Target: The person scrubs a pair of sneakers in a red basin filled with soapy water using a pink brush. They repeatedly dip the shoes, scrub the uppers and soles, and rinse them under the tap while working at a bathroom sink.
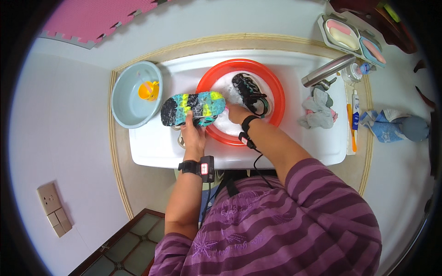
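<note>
My left hand (pixel 192 132) grips a shoe (pixel 197 107) by its side, its patterned sole in turquoise, black and yellow turned up. The shoe overlaps the left rim of a red plastic basin (pixel 280 100) that holds sudsy water. Over the basin, my right hand (pixel 237 114) has its fingers curled near the toe end of the sole; a small bit of pink shows at the fingertips, and what it belongs to is hidden. A second, dark shoe (pixel 247 88) with a strap lies in the suds, right of my hands.
The basin stands in a white sink (pixel 300 148). At left is a pale blue basin (pixel 117 100) with a yellow cup (pixel 148 91). To the right are a metal faucet (pixel 328 70), wet grey cloths (pixel 317 110), a toothpaste tube (pixel 355 110) and soap dishes (pixel 324 31).
</note>
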`<state>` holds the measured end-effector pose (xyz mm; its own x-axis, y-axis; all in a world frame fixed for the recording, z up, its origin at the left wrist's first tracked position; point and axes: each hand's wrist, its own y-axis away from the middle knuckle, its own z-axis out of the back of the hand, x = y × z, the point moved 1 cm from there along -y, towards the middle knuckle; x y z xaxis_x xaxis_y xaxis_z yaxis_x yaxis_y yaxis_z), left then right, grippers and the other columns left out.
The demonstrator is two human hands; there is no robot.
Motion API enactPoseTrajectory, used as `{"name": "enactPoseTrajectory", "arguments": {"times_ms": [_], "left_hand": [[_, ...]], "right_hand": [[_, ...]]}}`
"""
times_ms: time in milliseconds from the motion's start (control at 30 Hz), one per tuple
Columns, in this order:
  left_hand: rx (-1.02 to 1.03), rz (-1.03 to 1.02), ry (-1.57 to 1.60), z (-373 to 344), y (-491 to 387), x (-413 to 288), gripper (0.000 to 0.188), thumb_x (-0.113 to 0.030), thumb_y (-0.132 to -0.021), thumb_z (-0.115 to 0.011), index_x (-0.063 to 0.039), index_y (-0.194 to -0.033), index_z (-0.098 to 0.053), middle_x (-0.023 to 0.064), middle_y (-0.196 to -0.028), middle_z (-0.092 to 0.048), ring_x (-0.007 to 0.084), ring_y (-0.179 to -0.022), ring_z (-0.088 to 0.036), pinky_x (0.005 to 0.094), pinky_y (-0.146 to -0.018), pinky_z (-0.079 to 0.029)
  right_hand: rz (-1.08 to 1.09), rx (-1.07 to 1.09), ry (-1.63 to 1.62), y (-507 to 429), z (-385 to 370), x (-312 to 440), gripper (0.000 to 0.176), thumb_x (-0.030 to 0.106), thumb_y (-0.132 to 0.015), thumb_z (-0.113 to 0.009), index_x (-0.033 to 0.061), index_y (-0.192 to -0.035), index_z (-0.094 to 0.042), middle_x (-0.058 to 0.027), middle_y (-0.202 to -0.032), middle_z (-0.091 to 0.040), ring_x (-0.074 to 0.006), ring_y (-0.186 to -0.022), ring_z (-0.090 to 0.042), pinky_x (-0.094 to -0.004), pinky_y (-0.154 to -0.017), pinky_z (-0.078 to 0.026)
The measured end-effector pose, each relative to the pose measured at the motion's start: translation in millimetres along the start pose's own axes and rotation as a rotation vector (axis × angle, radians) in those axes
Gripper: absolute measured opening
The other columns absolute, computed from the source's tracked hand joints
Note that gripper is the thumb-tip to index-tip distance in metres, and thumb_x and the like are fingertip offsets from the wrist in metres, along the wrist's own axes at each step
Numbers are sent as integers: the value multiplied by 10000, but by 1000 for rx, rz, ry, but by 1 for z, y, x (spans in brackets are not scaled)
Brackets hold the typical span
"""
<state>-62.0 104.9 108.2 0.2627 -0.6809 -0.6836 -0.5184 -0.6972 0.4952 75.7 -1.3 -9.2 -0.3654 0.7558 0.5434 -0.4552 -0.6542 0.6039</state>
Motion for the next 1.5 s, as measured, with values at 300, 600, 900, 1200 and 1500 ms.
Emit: {"name": "enactPoseTrajectory", "arguments": {"times_ms": [300, 600, 900, 1200, 1500], "left_hand": [[103, 11, -392, -6, -19, 23, 548, -91, -815, -694, -39, -1275, -402, 100, -1185, -555, 214, -1037, -567, 344, -900, -470], [167, 144, -664, -7, -38, 48, 572, -116, -811, -690, 12, -1272, -377, 139, -1171, -550, 216, -1020, -565, 339, -863, -484], [285, 286, -612, -3, -39, 34, 592, -76, -794, -682, 14, -1295, -379, 152, -1153, -574, 243, -1020, -591, 361, -839, -504], [227, 448, -1005, 21, -62, 62, 571, -219, -777, -733, 24, -1235, -494, 132, -1061, -636, 257, -937, -641, 371, -754, -538], [379, 279, -1250, 27, -85, 80, 618, -199, -760, -717, 34, -1284, -485, 172, -1135, -614, 257, -1020, -594, 343, -888, -463]], "right_hand": [[337, -458, -510, 27, 64, -11, 506, 164, -923, -487, 132, -1413, -364, -238, -1136, -554, -340, -991, -599, -409, -843, -488], [416, -594, 7, 77, 42, 51, 564, 179, -894, -529, 275, -1423, -361, -213, -1234, -495, -394, -1077, -557, -458, -889, -486], [322, -443, -4, 59, 51, 49, 548, 183, -912, -512, 270, -1431, -357, -218, -1192, -497, -397, -1061, -554, -458, -886, -470], [413, -318, -146, 21, 23, 26, 588, 55, -858, -497, 198, -1418, -389, -263, -1232, -516, -407, -1112, -532, -418, -957, -432], [-106, -406, -103, -2, -3, -5, 491, 128, -876, -522, 168, -1358, -443, -249, -1374, -417, -414, -1221, -466, -436, -990, -421]]}}
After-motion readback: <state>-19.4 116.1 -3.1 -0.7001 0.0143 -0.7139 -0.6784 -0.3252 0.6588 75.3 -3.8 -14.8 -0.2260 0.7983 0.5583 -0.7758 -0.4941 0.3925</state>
